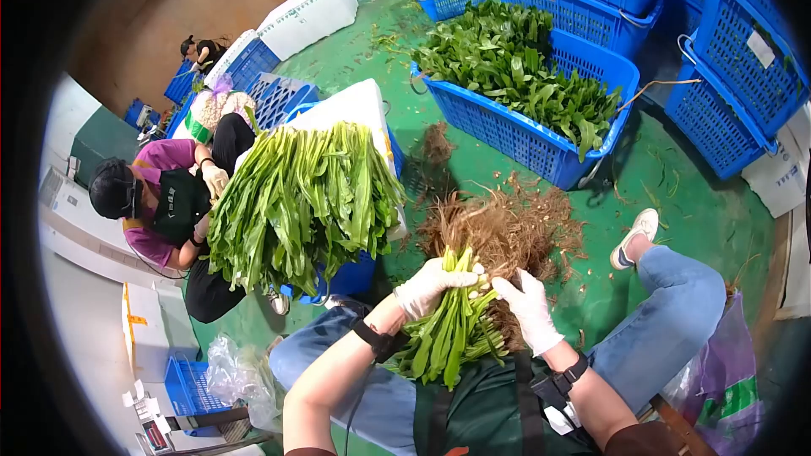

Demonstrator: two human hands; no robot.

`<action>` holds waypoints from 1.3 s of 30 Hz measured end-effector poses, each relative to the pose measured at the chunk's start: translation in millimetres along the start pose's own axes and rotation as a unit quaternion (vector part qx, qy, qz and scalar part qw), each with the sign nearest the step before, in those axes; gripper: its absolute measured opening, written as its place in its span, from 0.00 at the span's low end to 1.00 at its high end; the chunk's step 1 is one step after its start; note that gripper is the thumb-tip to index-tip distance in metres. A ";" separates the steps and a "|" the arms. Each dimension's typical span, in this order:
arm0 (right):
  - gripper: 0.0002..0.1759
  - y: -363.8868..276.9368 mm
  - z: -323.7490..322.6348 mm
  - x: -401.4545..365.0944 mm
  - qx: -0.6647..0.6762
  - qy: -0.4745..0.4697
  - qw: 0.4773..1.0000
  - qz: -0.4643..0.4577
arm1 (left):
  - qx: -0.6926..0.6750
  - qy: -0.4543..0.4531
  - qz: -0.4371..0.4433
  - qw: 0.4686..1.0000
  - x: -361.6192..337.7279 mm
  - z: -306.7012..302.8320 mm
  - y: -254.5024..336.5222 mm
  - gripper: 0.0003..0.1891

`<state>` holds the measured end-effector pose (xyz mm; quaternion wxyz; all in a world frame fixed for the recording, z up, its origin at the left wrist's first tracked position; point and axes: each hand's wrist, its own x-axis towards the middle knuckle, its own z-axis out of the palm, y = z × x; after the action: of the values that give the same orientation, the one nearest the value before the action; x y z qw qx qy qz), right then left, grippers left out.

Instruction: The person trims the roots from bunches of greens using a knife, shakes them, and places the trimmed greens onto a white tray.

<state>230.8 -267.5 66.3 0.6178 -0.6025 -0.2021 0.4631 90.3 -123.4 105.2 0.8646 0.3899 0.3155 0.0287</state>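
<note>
My gloved left hand [432, 289] is closed round a bunch of leafy greens [448, 333], whose leaves hang down over my lap. At the bunch's root end is my gloved right hand [528, 308], its thumb and fingers bent by the pale stem bases and brown roots; what it grips, if anything, is hidden. Beyond both hands a heap of tangled brown roots [541, 224] lies on the green floor. To the left, a large pile of long-leaved greens [304, 203] rests on a white lid [369, 110] over a blue crate.
A blue crate [515, 131] of greens stands ahead, with stacked blue crates [583, 13] behind and more at right [726, 84]. A co-worker [165, 194] sits at left; another person is farther back. Plastic bags lie low left and right.
</note>
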 end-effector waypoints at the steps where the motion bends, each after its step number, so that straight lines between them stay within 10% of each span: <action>1: 0.16 -0.7 0.6 0.5 0.036 -0.046 0.998 0.034 | 0.019 0.010 0.006 1.000 -1.7 2.4 -4.1 0.16; 11: 0.14 5.1 9.7 0.6 0.000 0.065 0.997 -0.051 | 0.100 0.056 0.032 0.993 15.5 7.8 -53.9 0.20; 13: 0.16 15.9 3.6 9.3 0.077 0.066 0.993 0.055 | 0.121 0.060 0.069 0.988 17.5 7.4 -57.9 0.18; 28: 0.07 18.5 -20.9 3.8 -0.441 -0.003 0.832 -0.336 | -0.004 0.135 0.026 0.990 6.2 5.9 -29.6 0.22; 39: 0.08 68.6 -47.3 24.6 -0.370 0.053 0.920 -0.117 | -0.010 0.044 0.008 0.999 -5.8 11.0 -9.7 0.21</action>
<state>258.5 -284.4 -14.4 0.4099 -0.7842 -0.3949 0.2472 90.0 -139.0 107.0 0.8534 0.3824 0.3498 0.0552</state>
